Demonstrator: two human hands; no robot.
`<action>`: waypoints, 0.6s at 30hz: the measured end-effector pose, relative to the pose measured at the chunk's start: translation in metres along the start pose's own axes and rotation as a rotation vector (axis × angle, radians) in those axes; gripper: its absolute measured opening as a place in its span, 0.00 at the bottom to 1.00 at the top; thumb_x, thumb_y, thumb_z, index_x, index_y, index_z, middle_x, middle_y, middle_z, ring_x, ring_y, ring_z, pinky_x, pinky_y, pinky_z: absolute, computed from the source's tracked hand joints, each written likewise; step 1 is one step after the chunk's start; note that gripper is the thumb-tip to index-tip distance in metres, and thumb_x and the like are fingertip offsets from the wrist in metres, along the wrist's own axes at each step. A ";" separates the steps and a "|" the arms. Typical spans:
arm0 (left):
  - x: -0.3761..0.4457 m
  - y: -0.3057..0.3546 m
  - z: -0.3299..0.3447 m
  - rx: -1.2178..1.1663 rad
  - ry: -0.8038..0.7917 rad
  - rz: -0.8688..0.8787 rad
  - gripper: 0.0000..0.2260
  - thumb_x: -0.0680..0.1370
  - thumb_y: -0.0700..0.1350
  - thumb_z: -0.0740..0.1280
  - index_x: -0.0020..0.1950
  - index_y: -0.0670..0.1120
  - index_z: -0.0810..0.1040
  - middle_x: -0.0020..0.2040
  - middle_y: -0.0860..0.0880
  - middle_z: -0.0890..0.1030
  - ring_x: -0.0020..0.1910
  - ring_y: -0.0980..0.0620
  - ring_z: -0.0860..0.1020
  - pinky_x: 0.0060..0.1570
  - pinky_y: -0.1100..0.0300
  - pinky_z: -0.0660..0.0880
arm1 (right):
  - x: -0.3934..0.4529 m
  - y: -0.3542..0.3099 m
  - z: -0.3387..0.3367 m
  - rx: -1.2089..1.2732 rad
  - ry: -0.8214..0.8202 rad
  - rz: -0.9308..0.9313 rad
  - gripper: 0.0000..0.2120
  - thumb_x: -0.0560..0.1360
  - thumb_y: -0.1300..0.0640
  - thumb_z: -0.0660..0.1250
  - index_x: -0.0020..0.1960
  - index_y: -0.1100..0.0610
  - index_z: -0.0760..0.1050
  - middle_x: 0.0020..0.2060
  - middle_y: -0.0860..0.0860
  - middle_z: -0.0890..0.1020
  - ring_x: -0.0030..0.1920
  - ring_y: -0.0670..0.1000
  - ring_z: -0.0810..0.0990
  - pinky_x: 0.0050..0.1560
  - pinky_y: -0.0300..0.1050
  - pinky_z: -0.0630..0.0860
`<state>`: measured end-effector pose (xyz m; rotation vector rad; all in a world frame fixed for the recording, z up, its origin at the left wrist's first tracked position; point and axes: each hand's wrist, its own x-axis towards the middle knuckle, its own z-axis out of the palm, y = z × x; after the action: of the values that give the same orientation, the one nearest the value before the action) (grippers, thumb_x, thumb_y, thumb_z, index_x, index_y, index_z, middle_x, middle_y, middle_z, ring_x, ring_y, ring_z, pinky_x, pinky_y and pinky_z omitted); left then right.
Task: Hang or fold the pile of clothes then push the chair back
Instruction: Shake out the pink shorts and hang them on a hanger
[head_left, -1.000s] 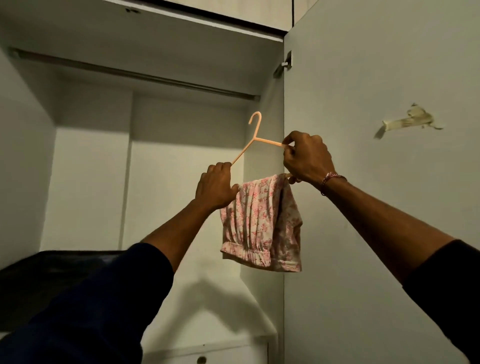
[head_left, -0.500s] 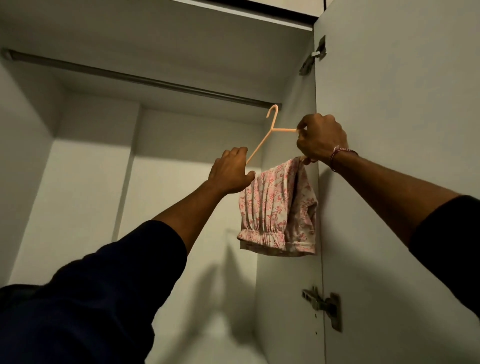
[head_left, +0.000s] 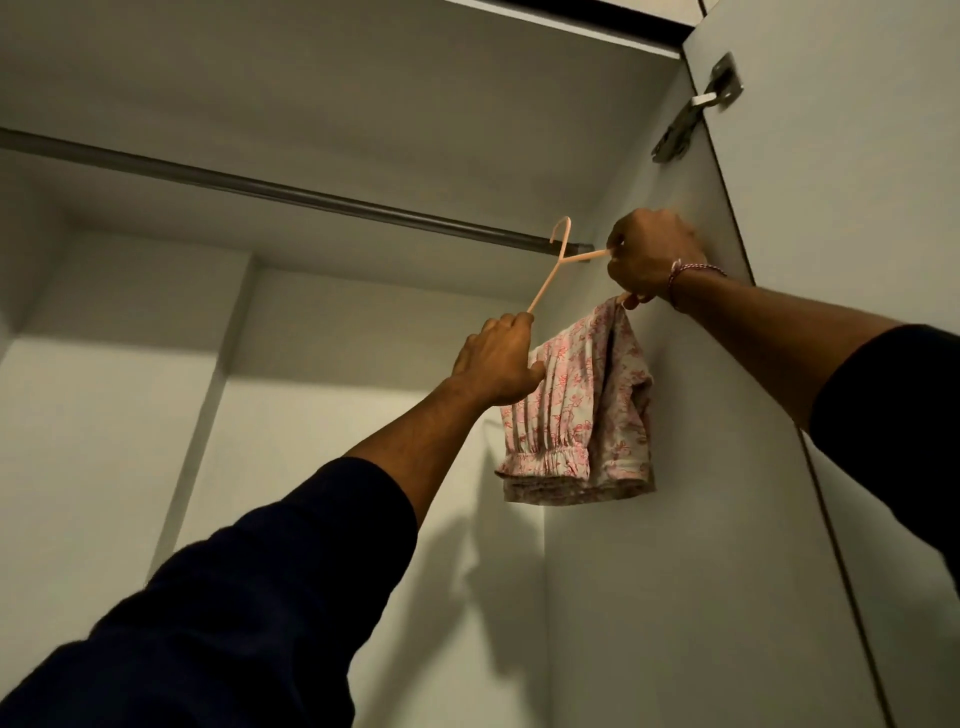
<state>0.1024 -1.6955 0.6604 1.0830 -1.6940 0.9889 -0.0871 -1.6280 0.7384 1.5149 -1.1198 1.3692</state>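
Open wardrobe (head_left: 322, 467) fills the view, pale inner walls, seen from below; its door (head_left: 841, 156) stands open at right with a metal hinge (head_left: 696, 106) near the top corner. Dark metal rail (head_left: 291, 192) runs across the upper part of the wardrobe from left to the right side wall. Both arms reach up in dark sleeves (head_left: 249, 587), forearms bare. Floral pink-and-white garment (head_left: 582, 410), folded over the lower bar of the hanger, hangs down just below and between the hands, close to the right inner wall, elastic gathered hem at the bottom. Left hand (head_left: 498, 364) has fingers curled round the lower left end of the hanger, right at the garment's edge. Right hand (head_left: 652, 257) grips the right end of the hanger, fingers closed round it; thin red-and-white thread bracelet (head_left: 691, 273) on that wrist. Peach plastic hanger (head_left: 550, 275) is tilted, left side lower, held up at rail height near the rail's right end. Its hook (head_left: 562, 234) overlaps the rail in this view; cannot tell if it is actually over the rail.
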 end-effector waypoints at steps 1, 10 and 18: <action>0.006 -0.007 0.005 -0.004 0.002 0.001 0.31 0.78 0.56 0.68 0.76 0.44 0.62 0.72 0.44 0.71 0.70 0.43 0.69 0.65 0.45 0.70 | 0.006 -0.001 0.006 -0.004 0.001 0.006 0.10 0.77 0.59 0.71 0.57 0.59 0.83 0.47 0.58 0.84 0.45 0.58 0.82 0.50 0.56 0.83; 0.034 -0.054 0.039 -0.015 0.019 0.010 0.31 0.78 0.58 0.67 0.75 0.43 0.64 0.71 0.43 0.71 0.69 0.42 0.70 0.65 0.46 0.71 | 0.039 -0.008 0.046 -0.017 -0.037 0.002 0.10 0.76 0.59 0.70 0.56 0.58 0.83 0.44 0.56 0.82 0.43 0.58 0.81 0.46 0.52 0.82; 0.031 -0.061 0.068 -0.046 -0.003 -0.004 0.31 0.78 0.56 0.68 0.76 0.43 0.63 0.72 0.43 0.71 0.70 0.43 0.70 0.65 0.46 0.71 | 0.033 0.010 0.051 -0.066 -0.048 0.002 0.11 0.77 0.59 0.69 0.58 0.58 0.82 0.44 0.57 0.82 0.41 0.57 0.82 0.48 0.55 0.83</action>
<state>0.1350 -1.7845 0.6785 1.0582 -1.7087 0.9422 -0.0806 -1.6829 0.7654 1.5066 -1.1854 1.2907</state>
